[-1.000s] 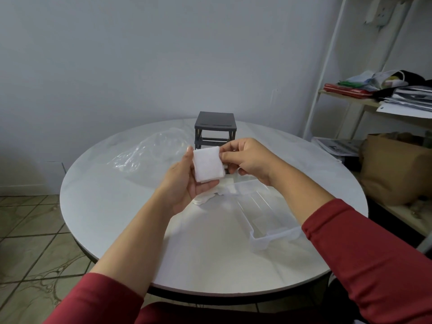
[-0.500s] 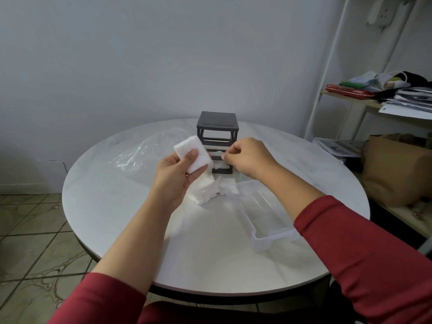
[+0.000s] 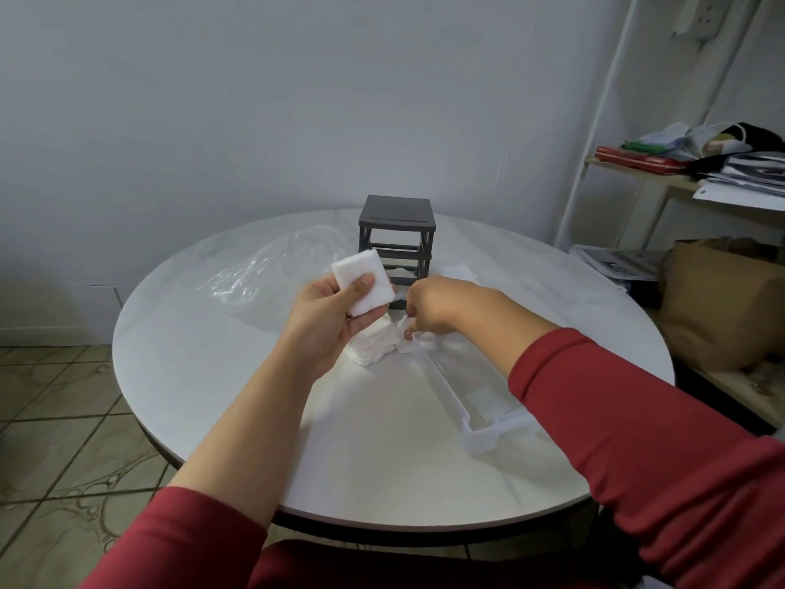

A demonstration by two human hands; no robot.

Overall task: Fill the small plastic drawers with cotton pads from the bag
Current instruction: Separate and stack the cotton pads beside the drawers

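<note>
above the table [image 3: 221,376], left hand [image 3: 327,323] grips cotton pads [image 3: 362,286] upright.

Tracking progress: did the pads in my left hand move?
Yes: the pads shifted left, from in front of the dark drawer frame to its left edge.

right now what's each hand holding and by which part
Left hand grips a cotton pad stack by its lower end, thumb on top. Right hand curls at the far end of the clear drawer; grip cannot be told.

Single head-worn wide-angle view — looks forward and down over the round table [image 3: 212,354], close in; wall [image 3: 255,99] fills the upper frame.
</note>
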